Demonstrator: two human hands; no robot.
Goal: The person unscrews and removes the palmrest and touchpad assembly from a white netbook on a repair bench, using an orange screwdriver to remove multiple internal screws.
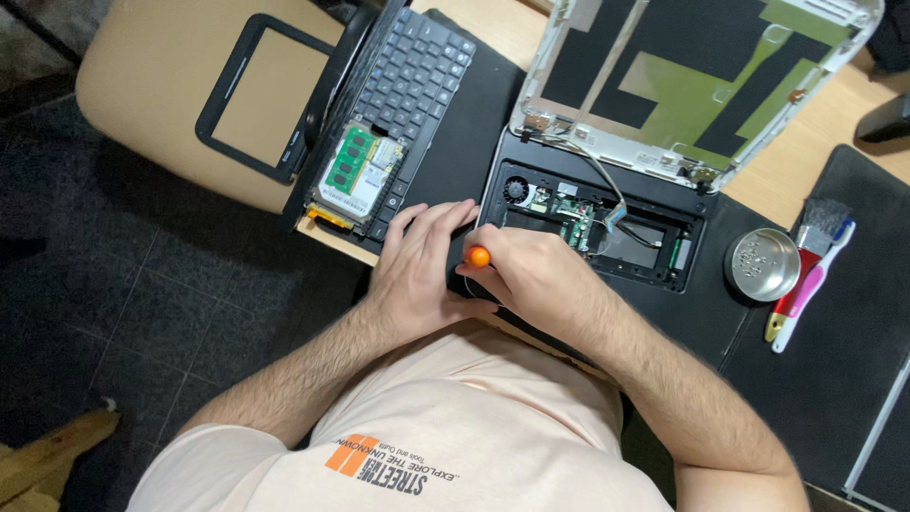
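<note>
Your right hand (531, 275) is clenched round a screwdriver (480, 256); only its orange cap shows, so the shaft is hidden and I can't tell its long axis or which way the tip points. Cap sits at the near left corner of the opened laptop base (597, 223). Your left hand (422, 261) lies flat, fingers spread, on the black mat (455, 142) just beside that corner, gripping nothing. Base's long axis runs left-right; bare lid shell (692, 76) hinged up behind it. Removed keyboard (408, 76) lies left, metal dish (763, 264) right
</note>
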